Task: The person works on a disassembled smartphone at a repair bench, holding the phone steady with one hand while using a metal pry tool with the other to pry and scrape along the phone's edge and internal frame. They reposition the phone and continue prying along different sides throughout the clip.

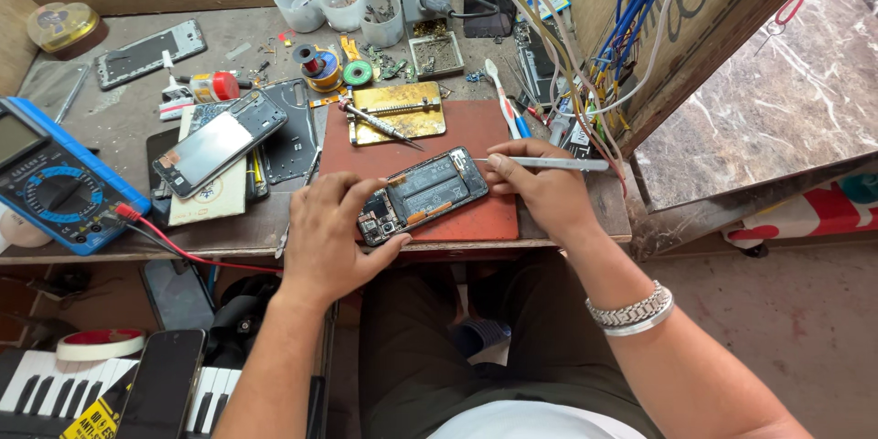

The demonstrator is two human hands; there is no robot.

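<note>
Tweezers (549, 163) over opened phone (422, 196)

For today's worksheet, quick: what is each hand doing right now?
Left hand: fingers closed around the opened phone, steadying it on the red mat.
Right hand: fingers closed on metal tweezers, tip at the phone's top edge.

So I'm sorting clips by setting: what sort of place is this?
Most likely a phone repair bench: an opened phone on a red mat, a blue multimeter, and more phone parts lying about.
</note>
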